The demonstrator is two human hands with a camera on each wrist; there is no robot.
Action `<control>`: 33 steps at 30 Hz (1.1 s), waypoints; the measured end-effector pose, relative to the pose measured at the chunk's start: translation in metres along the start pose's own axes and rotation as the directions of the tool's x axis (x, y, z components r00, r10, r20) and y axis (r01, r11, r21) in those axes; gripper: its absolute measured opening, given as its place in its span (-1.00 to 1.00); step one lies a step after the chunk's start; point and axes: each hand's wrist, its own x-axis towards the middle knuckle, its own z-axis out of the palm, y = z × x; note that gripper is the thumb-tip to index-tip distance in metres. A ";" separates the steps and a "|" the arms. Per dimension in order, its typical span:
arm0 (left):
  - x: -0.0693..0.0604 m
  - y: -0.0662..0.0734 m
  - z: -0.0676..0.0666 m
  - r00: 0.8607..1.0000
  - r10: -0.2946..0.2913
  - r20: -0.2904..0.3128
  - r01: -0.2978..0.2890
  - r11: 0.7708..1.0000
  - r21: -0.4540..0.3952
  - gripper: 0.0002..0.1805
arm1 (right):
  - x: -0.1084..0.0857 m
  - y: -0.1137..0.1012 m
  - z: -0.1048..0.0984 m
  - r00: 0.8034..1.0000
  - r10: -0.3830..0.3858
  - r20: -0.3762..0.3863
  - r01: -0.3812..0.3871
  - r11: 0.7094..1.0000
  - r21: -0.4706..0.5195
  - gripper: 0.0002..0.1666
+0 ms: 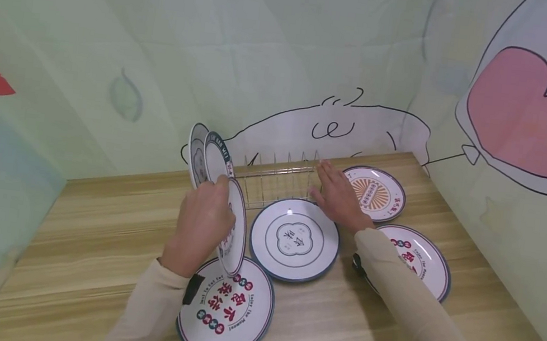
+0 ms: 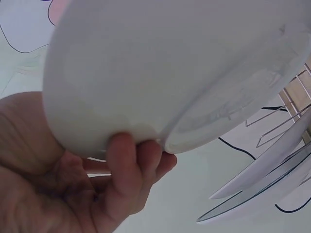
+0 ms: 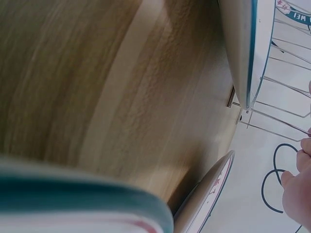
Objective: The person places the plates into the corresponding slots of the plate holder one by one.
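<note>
In the head view my left hand (image 1: 202, 224) grips the edge of a white plate (image 1: 237, 234) held upright beside the left end of a wire rack (image 1: 277, 185). The left wrist view shows the fingers curled round the rim of that plate (image 2: 126, 68), its underside facing the camera. Two plates (image 1: 198, 153) stand upright in the rack's left end. My right hand (image 1: 338, 197), fingers extended, is at the rack's right end; whether it touches the wire is unclear. A blue-rimmed plate (image 1: 294, 240) lies flat in front of the rack.
A plate with red characters (image 1: 227, 309) lies flat at the front, below my left hand. To the right lie a plate with an orange sunburst (image 1: 374, 193) and another plate (image 1: 420, 260), partly under my right forearm. A printed cloth wall (image 1: 163, 68) rises behind the wooden table (image 1: 109, 230).
</note>
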 end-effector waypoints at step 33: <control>0.042 -0.013 0.022 1.000 -0.008 -0.024 0.009 0.998 0.055 -0.64 | 0.001 -0.001 0.000 1.000 0.013 -0.001 -0.013 1.000 -0.004 -0.22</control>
